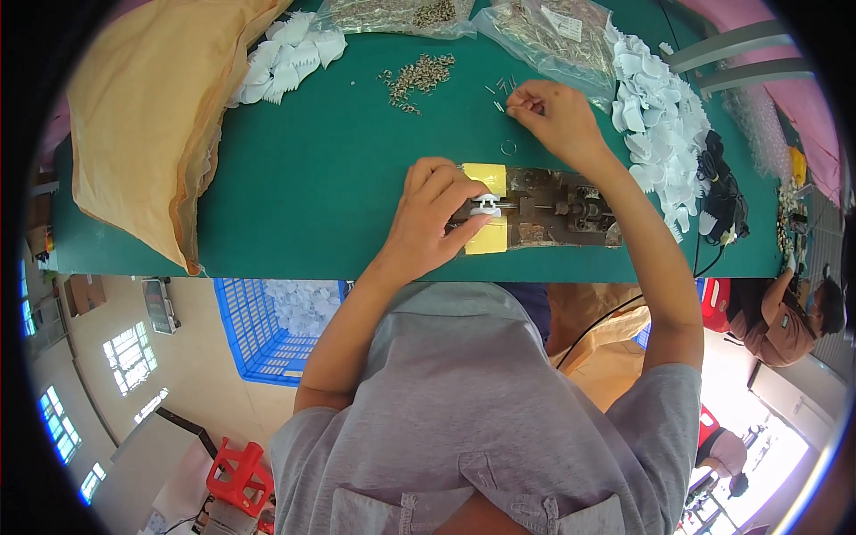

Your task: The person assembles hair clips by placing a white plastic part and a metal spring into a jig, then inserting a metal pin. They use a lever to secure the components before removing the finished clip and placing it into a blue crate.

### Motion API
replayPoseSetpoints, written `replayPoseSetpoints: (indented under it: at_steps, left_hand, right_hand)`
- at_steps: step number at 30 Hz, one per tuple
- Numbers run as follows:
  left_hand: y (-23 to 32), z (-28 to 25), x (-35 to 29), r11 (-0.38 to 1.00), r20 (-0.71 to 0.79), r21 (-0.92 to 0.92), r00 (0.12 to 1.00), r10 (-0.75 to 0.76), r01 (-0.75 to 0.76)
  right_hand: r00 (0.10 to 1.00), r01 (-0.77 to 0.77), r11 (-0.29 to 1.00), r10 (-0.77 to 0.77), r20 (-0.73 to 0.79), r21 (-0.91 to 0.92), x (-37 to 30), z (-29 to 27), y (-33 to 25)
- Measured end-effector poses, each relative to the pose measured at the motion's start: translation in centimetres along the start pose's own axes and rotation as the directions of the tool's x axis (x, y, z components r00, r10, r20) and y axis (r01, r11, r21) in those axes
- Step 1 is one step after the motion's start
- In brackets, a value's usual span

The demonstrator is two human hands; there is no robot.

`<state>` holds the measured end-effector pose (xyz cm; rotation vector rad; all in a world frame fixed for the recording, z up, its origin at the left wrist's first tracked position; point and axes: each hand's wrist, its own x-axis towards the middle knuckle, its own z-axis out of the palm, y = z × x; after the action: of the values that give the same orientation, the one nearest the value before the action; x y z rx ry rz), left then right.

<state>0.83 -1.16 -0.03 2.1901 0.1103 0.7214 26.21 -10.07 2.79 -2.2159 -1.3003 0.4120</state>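
My left hand (421,218) grips a small white plastic piece (486,206) between thumb and fingers, at the left end of a dark metal fixture (539,232). Yellow pads (486,241) lie on the fixture above and below that piece. Beyond the fixture, my right hand (563,123) is closed in a pinch just over the green table, beside a few thin metal pins (505,86). Whatever is between its fingertips is too small to make out. A thin ring (508,147) lies between that hand and the fixture.
A pile of small metal parts (419,80) lies farther back, with clear plastic bags (557,40) behind it. White plastic pieces are heaped at right (655,116) and back left (283,58). A large tan sack (152,125) stands left; black cable (724,192) lies right. Below sits a blue crate (245,343).
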Motion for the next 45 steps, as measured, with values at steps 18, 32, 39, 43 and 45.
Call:
replayPoseSetpoints:
  at_steps: [18, 32, 39, 43, 45]
  left_hand:
    - [-0.4, 0.2, -0.5, 1.000, -0.015, -0.028, 1.000, -0.014, 0.014]
    - [-0.1, 0.0, -0.1, 0.999, -0.008, -0.043, 1.000, -0.021, 0.021]
    - [-0.1, 0.0, -0.4, 0.997, -0.015, -0.048, 0.998, -0.054, 0.053]
    - [0.0, -0.1, -0.3, 0.996, 0.001, -0.069, 0.998, -0.059, 0.059]
    - [-0.1, 0.0, -0.4, 0.996, 0.012, -0.079, 0.999, -0.051, 0.052]
  right_hand:
    - [0.994, -0.098, 0.894, 0.067, 0.086, 0.437, -6.8, -1.8, -4.2]
    - [0.970, 0.019, 0.941, 0.064, -0.235, 0.337, -11.4, -0.1, -7.7]
    - [0.991, -0.049, 0.909, 0.095, -0.090, 0.415, -9.5, -0.6, -7.6]
    - [0.998, 0.062, 0.944, -0.058, -0.020, 0.325, -3.4, -0.3, -6.0]
    - [0.999, 0.042, 0.966, -0.045, 0.006, 0.255, -0.1, 1.4, -4.0]
